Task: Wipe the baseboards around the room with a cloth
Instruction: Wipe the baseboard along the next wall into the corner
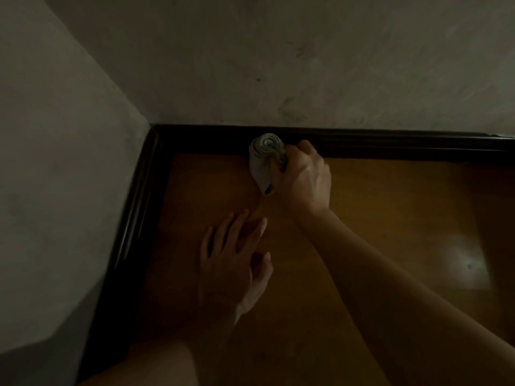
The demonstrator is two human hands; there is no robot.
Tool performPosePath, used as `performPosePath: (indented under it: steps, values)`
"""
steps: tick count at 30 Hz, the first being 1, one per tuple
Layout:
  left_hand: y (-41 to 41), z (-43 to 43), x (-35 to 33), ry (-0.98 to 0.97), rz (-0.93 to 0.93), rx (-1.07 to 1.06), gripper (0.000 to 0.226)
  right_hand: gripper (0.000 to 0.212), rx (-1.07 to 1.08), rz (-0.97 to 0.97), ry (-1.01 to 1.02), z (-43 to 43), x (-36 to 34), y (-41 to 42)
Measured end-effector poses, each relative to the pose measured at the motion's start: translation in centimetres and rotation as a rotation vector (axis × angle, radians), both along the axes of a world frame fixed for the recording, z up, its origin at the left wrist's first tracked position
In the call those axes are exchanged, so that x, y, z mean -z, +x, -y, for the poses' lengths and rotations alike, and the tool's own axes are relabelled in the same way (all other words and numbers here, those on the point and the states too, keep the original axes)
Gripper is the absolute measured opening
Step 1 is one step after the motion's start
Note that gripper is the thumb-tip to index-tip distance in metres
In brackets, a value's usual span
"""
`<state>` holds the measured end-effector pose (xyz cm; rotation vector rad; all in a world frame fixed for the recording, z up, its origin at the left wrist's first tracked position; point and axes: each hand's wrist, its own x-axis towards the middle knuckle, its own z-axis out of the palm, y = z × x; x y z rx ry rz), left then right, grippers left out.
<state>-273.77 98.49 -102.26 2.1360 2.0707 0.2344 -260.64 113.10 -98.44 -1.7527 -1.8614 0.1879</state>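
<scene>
Cloth (263,160): pale grey, rolled, against dark baseboard (390,143). Right hand (302,174) grip clamped round it. Left hand (237,257) fingers straight, spread, over floor (390,204).

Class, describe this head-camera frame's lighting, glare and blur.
Head view: dim throughout, the dark baseboard losing detail; one pale glare patch on the wooden floor at right; the left hand looks slightly soft, the right hand gripping the rolled cloth sharper; the wide lens slightly bows the baseboard at left.
</scene>
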Motion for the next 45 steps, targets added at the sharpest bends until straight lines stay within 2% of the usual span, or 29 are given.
performPosePath:
  steps: [14, 19, 24, 29, 34, 40, 45]
  values:
    - [-0.1, 0.2, 0.3, -0.029, -0.012, 0.013, 0.061, 0.030, 0.243, 0.047, 0.015, 1.5, -0.3, 11.9]
    - [-0.1, 0.2, 0.4, -0.044, -0.020, 0.008, 0.062, 0.030, 0.169, 0.079, 0.001, 1.1, -0.4, 11.1]
    - [-0.2, 0.1, 0.4, -0.070, -0.043, 0.004, 0.062, 0.032, 0.246, 0.047, 0.017, 1.2, -0.1, 12.2]
    - [-0.1, 0.2, 0.3, -0.067, -0.053, 0.010, 0.064, 0.031, 0.146, 0.057, 0.007, 0.9, -0.3, 11.7]
    - [-0.1, 0.2, 0.3, -0.032, -0.024, 0.019, 0.063, 0.030, 0.182, 0.029, 0.004, 1.0, -0.2, 12.4]
    - [-0.2, 0.2, 0.2, -0.046, -0.011, 0.016, 0.065, 0.032, 0.029, 0.005, -0.002, 0.1, -0.4, 10.7]
    - [-0.1, 0.3, 0.1, -0.066, -0.037, 0.015, 0.067, 0.032, 0.077, -0.004, -0.034, 0.3, -0.3, 12.1]
